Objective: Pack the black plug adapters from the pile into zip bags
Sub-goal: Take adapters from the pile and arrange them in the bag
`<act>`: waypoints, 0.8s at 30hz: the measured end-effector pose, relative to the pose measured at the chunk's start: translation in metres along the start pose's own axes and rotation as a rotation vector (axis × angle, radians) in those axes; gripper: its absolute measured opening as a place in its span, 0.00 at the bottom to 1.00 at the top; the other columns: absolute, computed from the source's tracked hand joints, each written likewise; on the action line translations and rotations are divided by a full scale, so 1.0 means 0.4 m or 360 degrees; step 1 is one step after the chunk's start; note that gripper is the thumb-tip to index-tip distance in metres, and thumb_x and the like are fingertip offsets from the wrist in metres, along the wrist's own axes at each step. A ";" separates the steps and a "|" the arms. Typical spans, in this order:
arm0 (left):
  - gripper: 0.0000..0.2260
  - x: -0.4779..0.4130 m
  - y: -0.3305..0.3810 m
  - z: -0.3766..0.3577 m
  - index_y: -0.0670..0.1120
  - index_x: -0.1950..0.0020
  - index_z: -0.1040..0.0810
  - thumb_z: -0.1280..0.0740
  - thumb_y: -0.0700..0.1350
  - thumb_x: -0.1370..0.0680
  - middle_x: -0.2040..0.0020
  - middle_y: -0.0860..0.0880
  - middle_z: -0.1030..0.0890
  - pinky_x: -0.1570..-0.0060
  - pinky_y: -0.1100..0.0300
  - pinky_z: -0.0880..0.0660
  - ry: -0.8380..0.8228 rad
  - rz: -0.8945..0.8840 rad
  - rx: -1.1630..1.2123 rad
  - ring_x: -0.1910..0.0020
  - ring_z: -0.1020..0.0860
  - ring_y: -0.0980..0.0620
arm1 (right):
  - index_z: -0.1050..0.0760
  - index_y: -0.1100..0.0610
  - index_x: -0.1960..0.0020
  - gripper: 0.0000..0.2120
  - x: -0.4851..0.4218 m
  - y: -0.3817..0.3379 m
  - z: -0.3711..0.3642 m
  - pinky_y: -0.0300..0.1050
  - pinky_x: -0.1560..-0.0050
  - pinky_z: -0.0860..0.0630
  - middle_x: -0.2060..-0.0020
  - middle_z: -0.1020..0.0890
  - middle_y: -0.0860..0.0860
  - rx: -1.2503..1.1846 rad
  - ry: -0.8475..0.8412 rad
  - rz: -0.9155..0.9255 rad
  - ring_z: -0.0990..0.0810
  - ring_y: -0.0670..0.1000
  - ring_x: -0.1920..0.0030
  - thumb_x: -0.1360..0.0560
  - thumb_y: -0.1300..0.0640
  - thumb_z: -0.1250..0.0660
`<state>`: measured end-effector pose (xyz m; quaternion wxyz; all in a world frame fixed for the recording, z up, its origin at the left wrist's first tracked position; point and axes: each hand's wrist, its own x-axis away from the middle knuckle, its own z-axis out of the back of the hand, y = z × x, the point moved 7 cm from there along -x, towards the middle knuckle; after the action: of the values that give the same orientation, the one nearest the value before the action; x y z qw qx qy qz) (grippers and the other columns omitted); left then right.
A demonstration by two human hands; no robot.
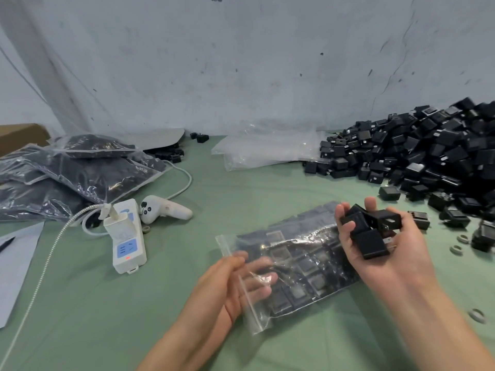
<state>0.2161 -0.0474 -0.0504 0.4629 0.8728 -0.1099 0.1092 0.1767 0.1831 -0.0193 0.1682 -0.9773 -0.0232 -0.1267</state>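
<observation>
The zip bag (294, 261) lies flat on the green counter (187, 303), with its open mouth turned to the left. Inside it, rows of black adapters already fill most of the bag.

The left hand (233, 285) is at the mouth of the zip bag. Its fingers (261, 277) are stretched almost straight and show through the clear plastic, while the thumb lies on top near the zip edge. I cannot tell if the thumb really pinches the plastic.

The right hand (401, 253) is over the right end of the zip bag, palm up. Its fingers (345, 231) are curled around several black plug adapters (372, 243) and grip them.

The pile (428, 151) of loose adapters lies behind the zip bag and to its right, against the grey wall. A few single adapters lie between the pile and the zip bag.

A stack of empty clear bags (267, 148) is behind the zip bag. Filled bags (80, 167) are heaped far to its left. Between them and the zip bag lie a white power strip (126, 236), with a charger plugged in, and a white controller (163, 208). Some small pale rings (476, 315) lie to the right of the zip bag.
</observation>
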 end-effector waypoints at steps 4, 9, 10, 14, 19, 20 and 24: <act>0.09 -0.015 0.054 0.047 0.39 0.43 0.24 0.38 0.42 0.19 0.51 0.39 0.15 0.66 0.56 0.18 0.0253 -0.0177 -0.0127 0.61 0.15 0.45 | 0.19 0.54 0.55 0.11 -0.003 0.020 -0.008 0.42 0.65 0.21 0.45 0.17 0.57 0.0002 -0.0007 -0.0049 0.16 0.57 0.49 0.22 0.51 0.38; 0.08 0.040 0.197 0.021 0.60 0.43 0.26 0.37 0.47 0.18 0.59 0.60 0.21 0.61 0.67 0.25 0.0750 -0.1279 -0.1302 0.65 0.24 0.61 | 0.20 0.54 0.56 0.11 -0.005 0.070 -0.032 0.43 0.64 0.19 0.47 0.17 0.57 -0.0031 -0.0008 -0.0130 0.15 0.58 0.51 0.22 0.51 0.38; 0.07 0.046 0.198 -0.027 0.61 0.44 0.26 0.37 0.49 0.18 0.59 0.61 0.21 0.65 0.70 0.27 0.0549 -0.1373 -0.1339 0.65 0.24 0.63 | 0.20 0.54 0.56 0.11 -0.005 0.084 -0.039 0.44 0.64 0.19 0.47 0.18 0.58 -0.0030 -0.0017 -0.0149 0.15 0.58 0.51 0.22 0.50 0.38; 0.11 0.029 0.124 -0.196 0.64 0.41 0.27 0.38 0.61 0.22 0.55 0.61 0.23 0.63 0.67 0.27 -0.0057 -0.1305 -0.1723 0.62 0.23 0.61 | 0.20 0.54 0.59 0.12 -0.010 0.139 -0.063 0.51 0.55 0.17 0.51 0.18 0.59 0.0086 -0.0068 -0.0176 0.16 0.59 0.53 0.22 0.50 0.38; 0.21 0.024 0.049 -0.258 0.66 0.37 0.34 0.41 0.70 0.27 0.48 0.62 0.33 0.51 0.56 0.23 -0.0096 -0.1338 -0.2279 0.53 0.25 0.60 | 0.22 0.52 0.57 0.11 -0.024 0.131 -0.070 0.55 0.43 0.24 0.56 0.19 0.56 0.0188 -0.0063 -0.0050 0.17 0.58 0.57 0.21 0.49 0.39; 0.20 0.021 0.044 -0.255 0.65 0.39 0.34 0.40 0.71 0.28 0.48 0.62 0.33 0.50 0.56 0.23 -0.0123 -0.1298 -0.2246 0.52 0.25 0.60 | 0.21 0.52 0.58 0.12 -0.027 0.122 -0.068 0.55 0.45 0.23 0.56 0.19 0.56 0.0210 -0.0072 -0.0014 0.17 0.58 0.58 0.21 0.49 0.39; 0.16 0.034 0.056 -0.253 0.61 0.50 0.35 0.33 0.65 0.29 0.53 0.61 0.24 0.60 0.65 0.28 -0.0107 -0.1218 -0.1869 0.57 0.24 0.63 | 0.21 0.53 0.58 0.13 -0.027 0.113 -0.067 0.52 0.52 0.21 0.59 0.18 0.57 0.0203 -0.0068 -0.0024 0.17 0.58 0.61 0.21 0.50 0.40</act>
<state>0.2137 0.0232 0.0265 0.8600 0.4587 0.1500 -0.1659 0.1637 0.1315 -0.0122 0.2285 -0.9669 -0.0422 -0.1052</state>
